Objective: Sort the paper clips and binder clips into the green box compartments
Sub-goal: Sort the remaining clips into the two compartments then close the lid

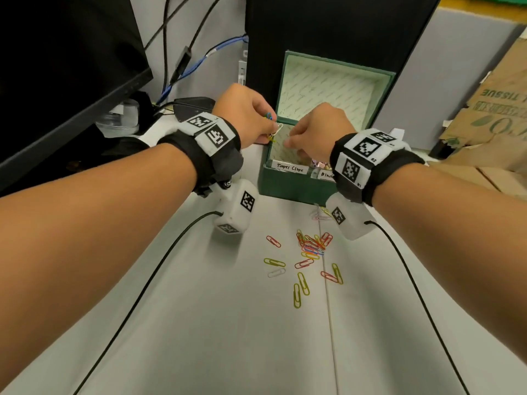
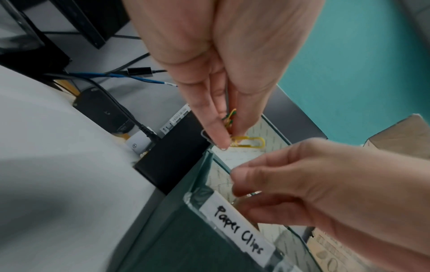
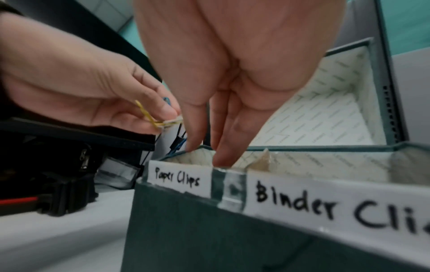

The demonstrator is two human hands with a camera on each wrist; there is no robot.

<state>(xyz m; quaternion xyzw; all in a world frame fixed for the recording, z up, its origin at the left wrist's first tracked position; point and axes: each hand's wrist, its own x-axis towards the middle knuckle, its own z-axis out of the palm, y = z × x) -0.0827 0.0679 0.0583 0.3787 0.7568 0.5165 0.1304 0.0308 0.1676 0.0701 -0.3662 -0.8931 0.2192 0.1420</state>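
Note:
The green box (image 1: 288, 185) stands open, lid (image 1: 328, 89) upright, its front labelled "Paper Clips" (image 3: 177, 179) and "Binder Clips" (image 3: 337, 208). My left hand (image 1: 272, 129) pinches a bunch of paper clips (image 2: 250, 142), yellow, white, blue and green, just above the box's left rim. My right hand (image 1: 293, 146) hovers over the paper clip compartment with its fingers (image 3: 223, 147) pointing down and held close together; whether they hold anything is hidden. Small binder clips (image 1: 319, 163) lie in the right compartment. Several coloured paper clips (image 1: 310, 246) are scattered on the table in front of the box.
A black monitor (image 1: 71, 67) stands at the left, with cables (image 1: 199, 61) and a black adapter (image 1: 194, 106) behind my left hand. A tall black case (image 1: 328, 24) backs the box. Cardboard (image 1: 490, 109) lies at the right. Two pale clips (image 1: 320, 215) lie by the box front.

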